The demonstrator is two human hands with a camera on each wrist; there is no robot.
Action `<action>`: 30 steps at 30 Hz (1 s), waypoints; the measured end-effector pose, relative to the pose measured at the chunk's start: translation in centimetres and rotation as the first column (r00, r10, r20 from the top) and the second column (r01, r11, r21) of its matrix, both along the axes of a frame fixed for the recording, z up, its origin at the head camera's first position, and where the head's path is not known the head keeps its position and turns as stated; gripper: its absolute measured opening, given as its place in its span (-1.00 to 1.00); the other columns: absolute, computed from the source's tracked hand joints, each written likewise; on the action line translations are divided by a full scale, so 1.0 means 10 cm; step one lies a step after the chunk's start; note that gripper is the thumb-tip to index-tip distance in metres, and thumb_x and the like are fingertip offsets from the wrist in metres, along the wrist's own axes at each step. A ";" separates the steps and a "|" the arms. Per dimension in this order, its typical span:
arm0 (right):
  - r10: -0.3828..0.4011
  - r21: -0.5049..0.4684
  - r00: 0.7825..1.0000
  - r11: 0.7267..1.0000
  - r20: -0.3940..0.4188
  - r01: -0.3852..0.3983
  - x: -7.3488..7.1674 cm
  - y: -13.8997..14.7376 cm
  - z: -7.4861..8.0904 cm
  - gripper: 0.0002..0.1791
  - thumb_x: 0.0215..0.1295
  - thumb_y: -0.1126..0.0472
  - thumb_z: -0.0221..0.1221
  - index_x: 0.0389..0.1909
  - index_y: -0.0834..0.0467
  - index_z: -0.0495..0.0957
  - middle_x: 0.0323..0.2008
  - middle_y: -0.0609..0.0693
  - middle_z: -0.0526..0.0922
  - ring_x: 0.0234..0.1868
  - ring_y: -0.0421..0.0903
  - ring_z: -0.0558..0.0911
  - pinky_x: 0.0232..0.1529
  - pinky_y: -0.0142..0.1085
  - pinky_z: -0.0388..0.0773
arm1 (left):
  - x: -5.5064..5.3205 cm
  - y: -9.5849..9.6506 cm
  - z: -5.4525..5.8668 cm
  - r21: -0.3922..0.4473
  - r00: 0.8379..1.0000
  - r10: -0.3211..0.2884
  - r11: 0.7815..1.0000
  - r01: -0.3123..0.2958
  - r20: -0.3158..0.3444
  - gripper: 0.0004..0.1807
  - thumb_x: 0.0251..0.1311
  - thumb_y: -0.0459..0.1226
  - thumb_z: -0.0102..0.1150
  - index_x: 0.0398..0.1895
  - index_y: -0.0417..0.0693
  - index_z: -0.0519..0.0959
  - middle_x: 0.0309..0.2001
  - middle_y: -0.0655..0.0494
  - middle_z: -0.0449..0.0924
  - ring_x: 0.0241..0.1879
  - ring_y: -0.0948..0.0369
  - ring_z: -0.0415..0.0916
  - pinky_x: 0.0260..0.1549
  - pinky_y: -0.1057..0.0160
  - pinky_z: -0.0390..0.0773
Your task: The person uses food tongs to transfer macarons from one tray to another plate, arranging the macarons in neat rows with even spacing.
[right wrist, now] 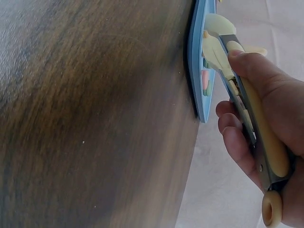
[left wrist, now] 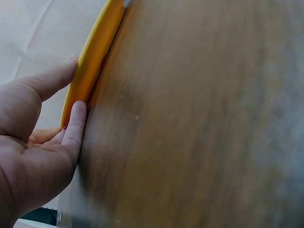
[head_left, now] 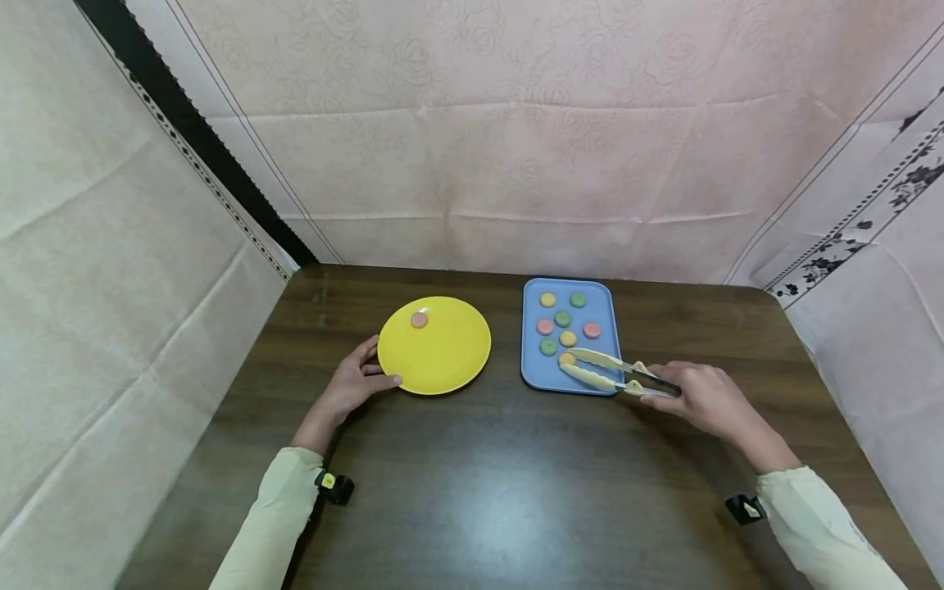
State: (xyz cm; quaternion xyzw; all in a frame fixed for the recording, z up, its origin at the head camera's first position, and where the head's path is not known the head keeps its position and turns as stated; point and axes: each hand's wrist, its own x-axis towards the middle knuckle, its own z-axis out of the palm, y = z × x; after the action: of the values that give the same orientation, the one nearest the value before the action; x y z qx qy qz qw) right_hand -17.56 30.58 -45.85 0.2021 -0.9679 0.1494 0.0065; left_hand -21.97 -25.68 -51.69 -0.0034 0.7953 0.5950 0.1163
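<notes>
My left hand (head_left: 352, 385) grips the left rim of a yellow plate (head_left: 442, 360), which lies on the table; the left wrist view shows thumb and fingers at the rim (left wrist: 90, 61). A small pink disc (head_left: 419, 319) lies near the plate's far edge. In my right hand (head_left: 704, 399) is a pair of tongs (head_left: 596, 358) with cream tips. Those tips are parted around a yellow disc (head_left: 566, 359) at the near part of a blue tray (head_left: 534, 373); whether they touch it I cannot tell. Several pink, green and yellow discs, one green (head_left: 563, 319), lie beyond on the tray.
Plate and tray stand side by side on a dark wooden table (head_left: 442, 475), with a gap between them. Pale patterned cloth (head_left: 516, 164) hangs behind the table's far edge and at both sides. A black device (head_left: 339, 489) sits at the left wrist.
</notes>
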 end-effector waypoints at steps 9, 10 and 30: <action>-0.011 -0.049 0.999 0.999 -0.042 0.009 -0.05 -0.01 0.04 -0.40 0.25 -0.04 0.42 0.13 0.33 0.66 -0.15 0.16 0.76 -0.42 -0.13 0.52 -0.42 -0.25 0.46 | 0.06 0.04 0.18 0.009 0.999 -0.012 1.000 0.012 0.030 0.06 0.17 -0.37 0.46 0.64 -0.19 -0.01 0.48 -0.23 0.24 0.24 -0.16 0.44 -0.10 0.35 0.60; -0.012 -0.052 0.999 0.999 -0.048 0.009 -0.07 -0.02 0.05 -0.40 0.25 -0.05 0.42 0.13 0.33 0.66 -0.14 0.17 0.76 -0.41 -0.12 0.53 -0.40 -0.23 0.49 | 0.05 0.03 0.15 0.008 1.000 -0.011 1.000 0.011 0.027 0.07 0.17 -0.36 0.46 0.64 -0.18 -0.01 0.48 -0.23 0.24 0.24 -0.16 0.44 -0.10 0.35 0.60; 0.115 -0.116 0.987 0.985 -0.115 -0.128 -0.62 -0.69 0.41 -0.39 0.28 -0.04 0.41 0.20 0.29 0.63 0.02 0.24 0.72 -0.12 0.06 0.70 -0.13 0.03 0.63 | -0.02 -0.03 -0.04 -0.007 1.000 -0.007 1.000 0.007 -0.012 0.10 0.17 -0.25 0.50 0.66 -0.05 -0.02 0.49 -0.14 0.25 0.24 -0.09 0.46 -0.05 0.31 0.61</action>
State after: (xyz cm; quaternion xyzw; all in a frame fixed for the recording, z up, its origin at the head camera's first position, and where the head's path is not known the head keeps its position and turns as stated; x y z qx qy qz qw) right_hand -23.76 23.65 -41.80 0.2677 -0.9410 0.1974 0.0623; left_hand -22.15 -25.96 -52.11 0.0024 0.7980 0.5919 0.1135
